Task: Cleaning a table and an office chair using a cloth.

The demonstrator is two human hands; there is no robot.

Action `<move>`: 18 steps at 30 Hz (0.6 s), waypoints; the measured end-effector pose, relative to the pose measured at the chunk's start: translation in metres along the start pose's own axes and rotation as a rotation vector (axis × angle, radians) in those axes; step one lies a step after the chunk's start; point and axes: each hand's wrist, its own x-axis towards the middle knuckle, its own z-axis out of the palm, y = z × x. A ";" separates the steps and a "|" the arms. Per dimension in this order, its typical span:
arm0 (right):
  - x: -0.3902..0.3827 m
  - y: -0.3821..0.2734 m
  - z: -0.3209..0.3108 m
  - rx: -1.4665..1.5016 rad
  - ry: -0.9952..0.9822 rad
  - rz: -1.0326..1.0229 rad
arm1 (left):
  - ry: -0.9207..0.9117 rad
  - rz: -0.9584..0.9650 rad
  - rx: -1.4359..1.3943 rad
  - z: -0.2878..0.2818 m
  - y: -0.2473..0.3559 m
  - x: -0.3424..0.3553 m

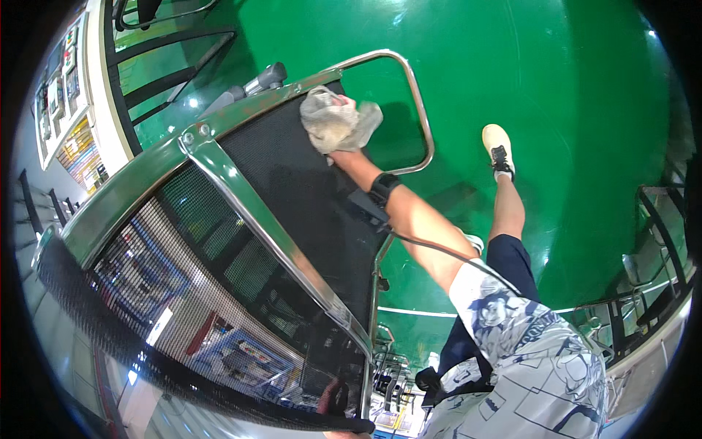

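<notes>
My right arm, in a patterned white short sleeve with a black band and cable at the wrist, reaches across to a chair with a shiny metal frame (267, 230). My right hand (345, 104) is closed on a crumpled greyish-beige cloth (325, 121), which hides most of the fingers. The cloth lies against the far end of the chair's dark seat (281, 157), beside the frame. At the bottom edge my left hand (335, 399) grips the rim of the black mesh backrest (212, 300); its fingers show dimly through the mesh.
A bent metal tube loop (420, 102) stands out past the seat onto the glossy green floor (585, 95). My leg and pale shoe (498, 146) are right of the chair. More black chairs stand far left (164, 73) and at the right edge (662, 241). Display shelving (69, 95) lines the left.
</notes>
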 end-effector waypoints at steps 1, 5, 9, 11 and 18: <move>0.002 0.010 -0.011 -0.080 -0.006 -0.013 | 0.004 -0.019 -0.038 0.001 0.000 0.001; -0.012 0.057 -0.038 -0.385 -0.049 -0.037 | 0.061 -0.065 -0.074 -0.002 0.010 -0.005; -0.037 0.075 -0.113 0.664 0.048 0.132 | 0.015 -0.039 -0.143 0.012 0.007 0.008; -0.113 0.083 -0.102 0.892 0.037 0.412 | 0.065 -0.064 -0.128 0.007 0.002 0.007; -0.178 -0.021 -0.023 1.180 -0.371 0.684 | 0.093 -0.082 -0.165 0.006 0.007 0.004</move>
